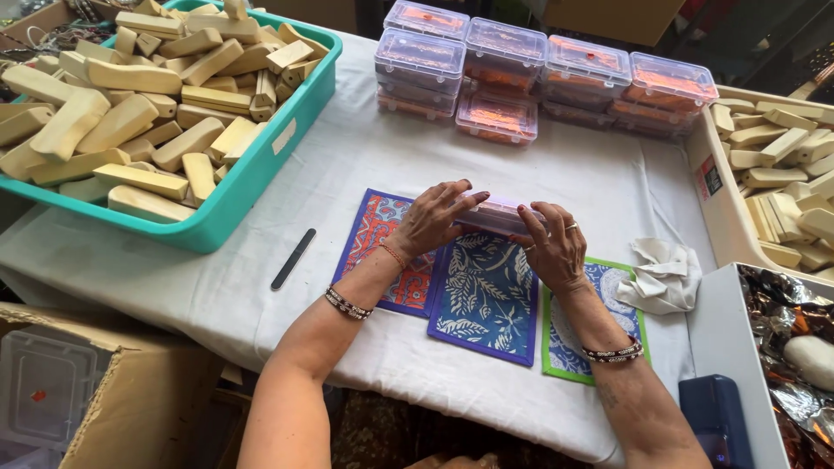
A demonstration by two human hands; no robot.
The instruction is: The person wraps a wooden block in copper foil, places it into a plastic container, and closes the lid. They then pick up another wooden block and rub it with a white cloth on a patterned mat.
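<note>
A table draped in a white cloth fills the view. At its far left stands a teal bin heaped with pale wooden blocks, and a white tray of the same blocks sits at the right edge. Along the far side, clear plastic boxes with orange contents are stacked in rows. A cardboard carton stands below the near left corner.

In the middle lie three patterned mats side by side: a red and blue mat, a dark blue leaf mat and a green-edged mat. Both forearms reach forward from the near edge, wrists wearing beaded bracelets. The left hand and the right hand meet over the mats' far ends, palms down, fingers curled around the ends of a small clear box held between them just above the leaf mat.

A crumpled white rag lies beside the right hand, and a black nail file rests near the bin.
</note>
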